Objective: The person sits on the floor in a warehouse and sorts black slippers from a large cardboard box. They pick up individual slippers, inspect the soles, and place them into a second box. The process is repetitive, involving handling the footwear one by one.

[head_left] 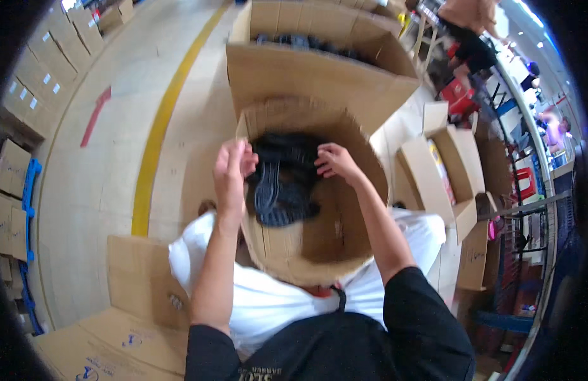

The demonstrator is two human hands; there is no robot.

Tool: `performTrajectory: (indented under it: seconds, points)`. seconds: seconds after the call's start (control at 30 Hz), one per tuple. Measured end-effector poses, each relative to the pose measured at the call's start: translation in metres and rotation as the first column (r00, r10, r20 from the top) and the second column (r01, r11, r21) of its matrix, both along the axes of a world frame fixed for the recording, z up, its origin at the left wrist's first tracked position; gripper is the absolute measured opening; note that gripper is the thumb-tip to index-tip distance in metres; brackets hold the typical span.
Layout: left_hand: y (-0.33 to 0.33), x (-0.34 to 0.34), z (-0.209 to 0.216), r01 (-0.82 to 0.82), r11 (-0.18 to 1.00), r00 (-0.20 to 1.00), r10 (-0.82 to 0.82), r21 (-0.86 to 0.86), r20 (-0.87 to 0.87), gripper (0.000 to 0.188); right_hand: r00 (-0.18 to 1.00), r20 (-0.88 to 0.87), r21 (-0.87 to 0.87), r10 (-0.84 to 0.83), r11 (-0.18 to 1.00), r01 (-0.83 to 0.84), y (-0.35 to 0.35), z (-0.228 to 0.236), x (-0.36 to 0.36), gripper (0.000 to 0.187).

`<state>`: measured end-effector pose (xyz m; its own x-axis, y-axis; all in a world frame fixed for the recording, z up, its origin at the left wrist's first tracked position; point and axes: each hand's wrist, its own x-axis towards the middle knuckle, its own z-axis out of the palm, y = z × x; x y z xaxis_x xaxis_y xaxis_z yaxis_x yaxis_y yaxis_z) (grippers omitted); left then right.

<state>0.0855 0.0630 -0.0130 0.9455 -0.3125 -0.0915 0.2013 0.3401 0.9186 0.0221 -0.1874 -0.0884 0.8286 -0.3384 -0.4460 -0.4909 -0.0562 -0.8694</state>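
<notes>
Between my knees stands an open cardboard box point(294, 270) with rounded-looking walls. Several black pieces with grey lines, strap-like in shape point(282, 197), lie in a heap on its far left side; their exact kind is unclear. My left hand point(231, 166) hovers at the left rim, fingers loosely bent and slightly apart, with nothing visible in them. Over the far right part of the heap is my right hand point(337, 162), its fingers bent and spread, also with no held thing showing. Whether its fingertips touch the black pieces cannot be made out.
Beyond stands a larger open carton point(306, 76) with dark items inside. An open box point(443, 171) sits at the right, near racks. Flattened cardboard point(141, 279) lies at the lower left. Stacked cartons point(52, 60) line the left; a person point(472, 32) is far right.
</notes>
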Motion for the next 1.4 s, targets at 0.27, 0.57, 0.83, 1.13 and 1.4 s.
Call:
performTrajectory:
  seconds: [0.27,0.57,0.83,1.13,1.4]
  points:
    - [0.016,0.011,0.007,-0.098,0.988,0.985,0.079,-0.117,-0.152,0.030,0.880,-0.462,0.308,-0.112,0.910,0.277,0.044,-0.179,-0.040,0.029]
    - [0.015,0.019,0.009,-0.053,0.990,0.979,0.026,-0.132,-0.200,0.031,0.852,-0.460,0.562,-0.251,0.660,0.498,0.147,-0.245,0.001,0.055]
    - [0.015,0.019,0.012,-0.040,0.993,0.985,0.021,-0.109,-0.172,0.028,0.869,-0.399,0.549,-0.292,0.684,0.481,0.123,-0.220,0.014,0.016]
    - [-0.017,0.007,-0.017,0.176,0.964,0.969,-0.205,0.198,0.138,0.019,0.985,-0.013,-0.820,0.172,0.562,-0.109,0.052,-0.015,-0.052,0.029]
    - [-0.065,-0.053,-0.063,0.657,0.720,0.733,-0.679,0.223,0.032,0.027,0.628,0.703,0.429,-0.335,0.903,0.002,0.010,0.072,-0.088,0.034]
